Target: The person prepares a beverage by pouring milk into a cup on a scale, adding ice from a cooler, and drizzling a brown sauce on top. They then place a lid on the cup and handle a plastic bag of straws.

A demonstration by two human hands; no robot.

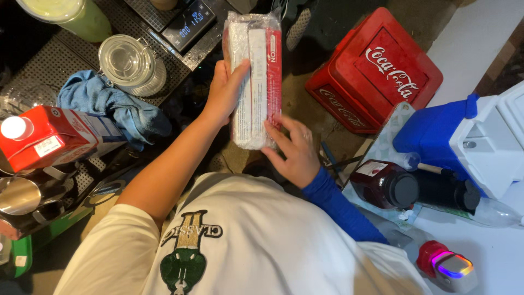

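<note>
Two hands hold one long, soft packet wrapped in clear plastic with a red strip down one side (255, 82), and it is up in the air in front of the person's white shirt (245, 246), not resting on anything. The left hand (225, 90) holds its left edge, with the thumb lying across the front. The right hand (295, 150), in a blue sleeve, props up the bottom end with its fingers (275, 134) spread a little and pressed to the wrap. The packet stands nearly upright, between the two hands. It could slip, I think, because the plastic looks smooth and the right hand only pushes from below and does not close around it. If it fell, it would land on the dirty floor below. Near the person's right side are a dark red jar with a black lid (385, 184) and a blue and white cooler box (469, 142) on a white desk (491, 257). On the left is a red and white carton with a white cap (49, 136), beside a crumpled blue cloth (106, 104). A bit farther is a clear glass jar with a wire clasp (131, 63). Farther still is a small black scale (191, 23), and on the floor sits a red plastic crate (376, 71).
</note>
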